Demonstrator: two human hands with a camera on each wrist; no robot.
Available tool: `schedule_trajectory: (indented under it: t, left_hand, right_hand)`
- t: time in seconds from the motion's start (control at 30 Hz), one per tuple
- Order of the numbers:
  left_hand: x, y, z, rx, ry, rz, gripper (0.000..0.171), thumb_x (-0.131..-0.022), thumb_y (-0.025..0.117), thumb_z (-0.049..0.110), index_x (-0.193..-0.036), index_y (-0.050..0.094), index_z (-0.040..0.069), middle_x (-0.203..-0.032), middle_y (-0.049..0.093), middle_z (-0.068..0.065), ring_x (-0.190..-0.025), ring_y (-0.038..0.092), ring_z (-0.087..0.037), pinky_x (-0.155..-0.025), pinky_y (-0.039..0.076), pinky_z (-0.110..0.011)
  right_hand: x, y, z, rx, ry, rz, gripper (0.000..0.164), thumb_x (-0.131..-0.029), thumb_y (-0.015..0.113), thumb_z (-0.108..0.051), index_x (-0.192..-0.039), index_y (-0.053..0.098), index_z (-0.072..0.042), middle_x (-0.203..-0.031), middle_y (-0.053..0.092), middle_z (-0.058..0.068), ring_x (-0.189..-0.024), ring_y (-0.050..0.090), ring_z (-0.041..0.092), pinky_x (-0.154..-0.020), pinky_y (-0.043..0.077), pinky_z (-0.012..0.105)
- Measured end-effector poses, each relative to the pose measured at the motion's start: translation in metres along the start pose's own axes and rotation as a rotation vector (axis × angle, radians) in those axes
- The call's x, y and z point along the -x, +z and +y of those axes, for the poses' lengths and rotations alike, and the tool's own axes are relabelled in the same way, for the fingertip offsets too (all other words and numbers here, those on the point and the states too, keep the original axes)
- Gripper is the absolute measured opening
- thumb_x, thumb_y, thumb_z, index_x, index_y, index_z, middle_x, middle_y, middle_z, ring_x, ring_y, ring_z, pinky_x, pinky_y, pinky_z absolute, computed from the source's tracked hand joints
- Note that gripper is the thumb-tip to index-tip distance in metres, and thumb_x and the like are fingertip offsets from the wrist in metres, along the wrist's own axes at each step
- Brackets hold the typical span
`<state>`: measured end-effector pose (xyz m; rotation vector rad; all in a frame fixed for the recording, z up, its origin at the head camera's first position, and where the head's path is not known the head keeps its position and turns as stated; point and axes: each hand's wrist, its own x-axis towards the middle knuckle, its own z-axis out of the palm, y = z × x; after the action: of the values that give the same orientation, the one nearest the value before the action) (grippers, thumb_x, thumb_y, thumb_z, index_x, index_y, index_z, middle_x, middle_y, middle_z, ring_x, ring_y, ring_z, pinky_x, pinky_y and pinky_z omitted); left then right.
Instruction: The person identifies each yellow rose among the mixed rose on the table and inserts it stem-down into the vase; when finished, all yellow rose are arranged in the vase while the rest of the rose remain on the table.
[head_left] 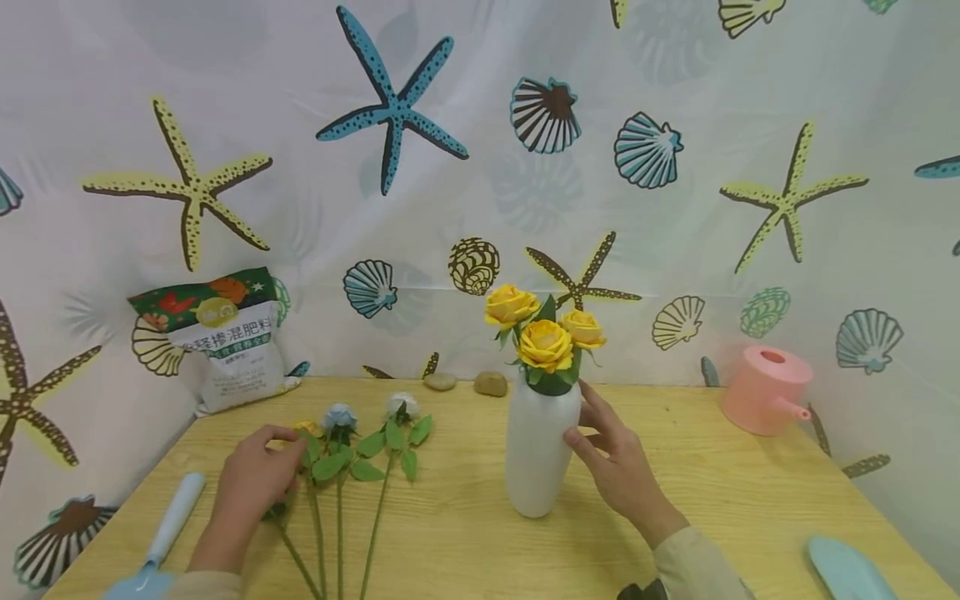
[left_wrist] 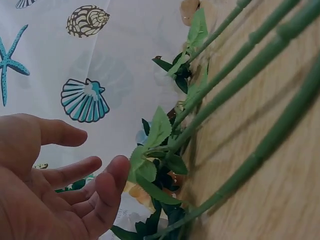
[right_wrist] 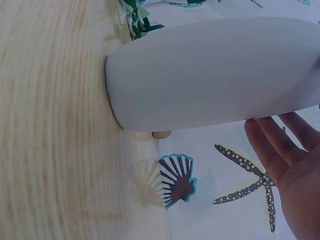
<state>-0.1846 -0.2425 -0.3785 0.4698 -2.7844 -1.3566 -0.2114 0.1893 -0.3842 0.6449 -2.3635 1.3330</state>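
Observation:
A tall white vase (head_left: 536,454) stands upright on the table, with three yellow roses (head_left: 545,346) in its mouth. My right hand (head_left: 618,462) holds the vase from its right side, thumb toward the front and fingers farther back. In the right wrist view the fingertips (right_wrist: 257,132) meet the vase wall. On the left, my left hand (head_left: 255,475) hovers over several lying stems, fingers loosely bent, and the left wrist view shows nothing between them. Below it lie a yellow rose (head_left: 309,427), a blue rose (head_left: 340,417) and a white rose (head_left: 402,405). Another stem's bloom is hidden beneath that hand.
A fertilizer bag (head_left: 236,350) leans at the back left. Two stones (head_left: 491,383) lie by the back curtain. A pink watering can (head_left: 767,392) stands at the right. A blue-handled shovel (head_left: 176,517) lies front left, and a light-blue object (head_left: 847,571) front right.

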Motion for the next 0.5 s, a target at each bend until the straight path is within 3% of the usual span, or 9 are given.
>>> schedule_trajectory:
  t: [0.2, 0.33, 0.5]
  left_hand:
    - [-0.004, 0.007, -0.006, -0.095, 0.006, -0.021, 0.053, -0.1, 0.054, 0.031, -0.138, 0.048, -0.005, -0.068, 0.073, -0.005, -0.059, 0.069, -0.018, -0.062, 0.052, -0.036]
    - [-0.004, 0.013, -0.008, -0.154, 0.024, -0.028, 0.054, -0.096, 0.061, 0.024, -0.137, 0.047, -0.008, -0.062, 0.071, -0.003, -0.056, 0.069, -0.017, -0.066, 0.055, -0.042]
    - [-0.004, 0.021, -0.008, -0.202, 0.028, -0.047, 0.068, -0.088, 0.072, 0.018, -0.139, 0.039, -0.012, -0.062, 0.069, -0.002, -0.054, 0.067, -0.015, -0.063, 0.054, -0.038]
  right_hand:
    - [0.0, -0.001, 0.002, 0.012, 0.002, -0.002, 0.065, -0.101, 0.061, -0.014, -0.158, 0.032, -0.013, -0.137, 0.062, 0.018, -0.12, 0.063, 0.035, -0.092, 0.055, 0.028]
    - [-0.001, -0.002, 0.005, 0.014, 0.001, 0.0, 0.065, -0.101, 0.062, -0.014, -0.159, 0.032, -0.014, -0.138, 0.062, 0.017, -0.12, 0.063, 0.033, -0.092, 0.056, 0.028]
    - [0.0, -0.001, 0.003, 0.006, -0.008, -0.001, 0.064, -0.1, 0.062, -0.012, -0.158, 0.033, -0.013, -0.137, 0.063, 0.017, -0.119, 0.063, 0.033, -0.092, 0.056, 0.03]
